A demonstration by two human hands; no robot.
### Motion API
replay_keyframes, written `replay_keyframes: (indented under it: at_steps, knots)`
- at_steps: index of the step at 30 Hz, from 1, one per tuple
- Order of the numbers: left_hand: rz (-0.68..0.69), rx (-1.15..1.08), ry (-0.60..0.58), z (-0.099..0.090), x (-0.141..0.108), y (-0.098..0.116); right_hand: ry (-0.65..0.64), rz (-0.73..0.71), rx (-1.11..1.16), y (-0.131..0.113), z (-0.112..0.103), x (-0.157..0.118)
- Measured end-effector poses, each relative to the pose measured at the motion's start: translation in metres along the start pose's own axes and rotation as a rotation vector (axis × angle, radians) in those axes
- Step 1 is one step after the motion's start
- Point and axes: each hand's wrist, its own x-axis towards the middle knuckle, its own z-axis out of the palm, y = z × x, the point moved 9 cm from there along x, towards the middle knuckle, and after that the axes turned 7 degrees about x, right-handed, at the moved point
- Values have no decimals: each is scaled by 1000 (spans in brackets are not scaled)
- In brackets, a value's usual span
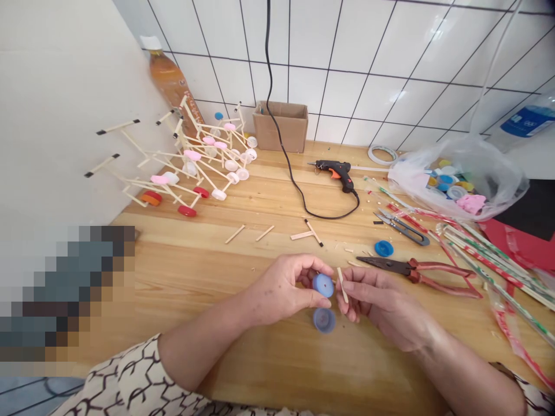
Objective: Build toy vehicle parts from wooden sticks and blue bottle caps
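My left hand (299, 283) is closed on a blue bottle cap (323, 285), which has a small hole in its middle. Just to its right, my right hand (375, 292) pinches a short wooden stick (342, 285) between thumb and fingers. A second, darker bottle cap (324, 320) lies open side up on the table below the hands. Beyond the fingers are two loose sticks (265, 233) and a T-shaped stick piece (313, 233) with black ends. Another blue cap (384, 248) rests behind my right hand.
Pliers (416, 268) and thread snips (403, 226) lie at the right, near wrapped sticks (498, 260). A glue gun (338, 172) with a black cord lies behind. Several stick-and-cap models (186, 156), a bottle (171, 81), a cardboard box (281, 128) and a bag of caps (511, 190) stand along the back.
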Motion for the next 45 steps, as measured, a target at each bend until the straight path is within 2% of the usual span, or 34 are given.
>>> replay_keyframes:
  at_steps: [6,11,17,21,25,29,34,37,45]
  knots:
    - [142,171,-57,7,-5,19,0,-47,-68,-3,1,-1]
    - [207,285,-93,11,-7,26,19,-77,-139,-5,-1,-1]
    - [260,454,-39,9,-9,28,3,-154,-284,-10,2,-3]
    - [295,477,-37,11,-10,27,-33,-184,-260,-10,6,-2]
    - [278,387,-7,9,-10,24,-33,-200,-183,-7,4,-2]
    - [212,221,81,2,-9,20,-14,-197,-42,-6,2,-3]
    - [153,137,181,-5,-7,16,7,-200,125,-10,6,-3]
    - [156,57,171,-4,-5,12,6,-236,168,-13,8,-3]
    - [166,-263,46,6,-5,7,-44,-263,204,-8,14,-2]
